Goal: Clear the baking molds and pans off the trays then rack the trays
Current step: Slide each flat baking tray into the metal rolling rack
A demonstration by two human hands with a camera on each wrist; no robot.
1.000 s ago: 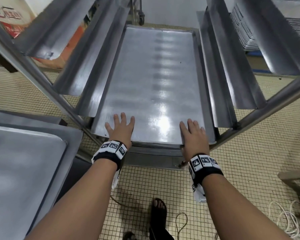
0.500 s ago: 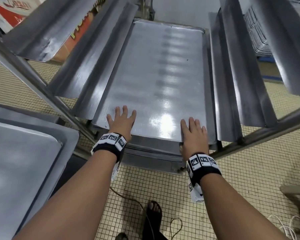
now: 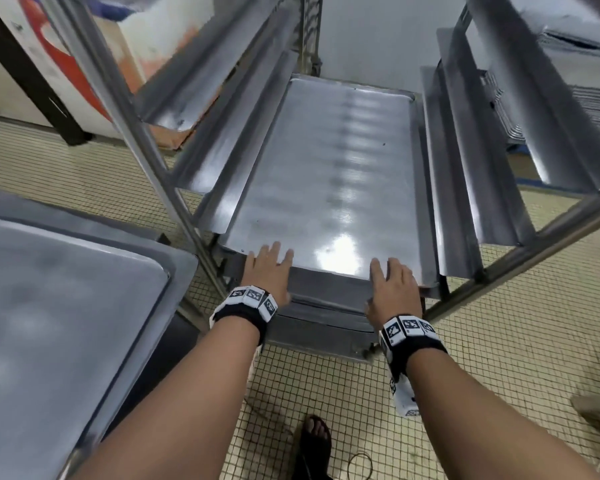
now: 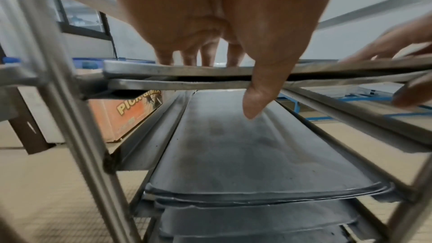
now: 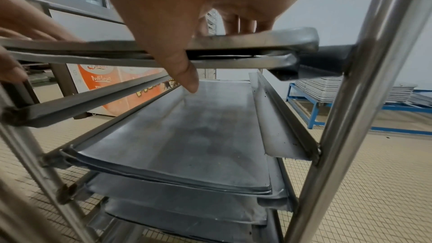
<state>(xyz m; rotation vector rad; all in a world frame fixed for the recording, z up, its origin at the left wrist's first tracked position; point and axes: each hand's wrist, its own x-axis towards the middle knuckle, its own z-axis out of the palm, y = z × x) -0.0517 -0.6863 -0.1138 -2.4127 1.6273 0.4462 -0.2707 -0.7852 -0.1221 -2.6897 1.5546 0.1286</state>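
A flat metal tray lies in the steel rack on its side rails. Both of my hands rest at the tray's near edge. My left hand lies flat with straight fingers on the left corner. My right hand lies the same way on the right corner. In the left wrist view the tray's edge sits right on top of a second tray edge, and my thumb hangs straight down in front of both. The right wrist view shows the same edge.
Lower rack levels hold more trays. Another large tray sits on a surface at my left. Empty angled rails stand above on both sides. Stacked trays rest on a blue frame at the right. My sandalled foot stands on tiled floor.
Both hands have slid back toward the tray's near edge, so fewer fingers lie over its surface. My view has shifted, showing more of the left table.
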